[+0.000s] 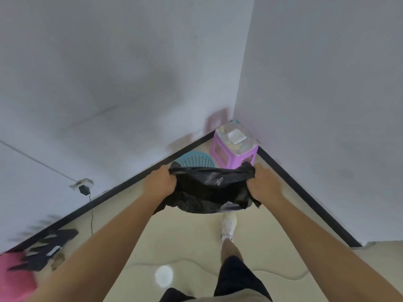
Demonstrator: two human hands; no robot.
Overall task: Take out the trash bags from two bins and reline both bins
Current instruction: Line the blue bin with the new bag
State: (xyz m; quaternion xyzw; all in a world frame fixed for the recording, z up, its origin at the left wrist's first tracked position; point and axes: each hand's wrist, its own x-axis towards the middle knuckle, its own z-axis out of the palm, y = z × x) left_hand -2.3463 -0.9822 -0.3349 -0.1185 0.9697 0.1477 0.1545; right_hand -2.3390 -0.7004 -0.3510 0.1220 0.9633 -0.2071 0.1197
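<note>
A black trash bag [209, 190] hangs stretched between both hands at chest height. My left hand [160, 182] grips its left edge and my right hand [265, 184] grips its right edge, both closed on the plastic. Just beyond the bag, a light blue perforated bin [195, 159] stands on the floor against the wall, its near side hidden by the bag. I cannot tell whether the bin holds a liner.
A purple plastic stool [233, 147] sits in the room's corner, right of the bin. A pink bin [15, 277] with black plastic over it is at the lower left. A charger and cable [85, 190] hang on the left wall. My right foot [227, 227] is forward on the beige floor.
</note>
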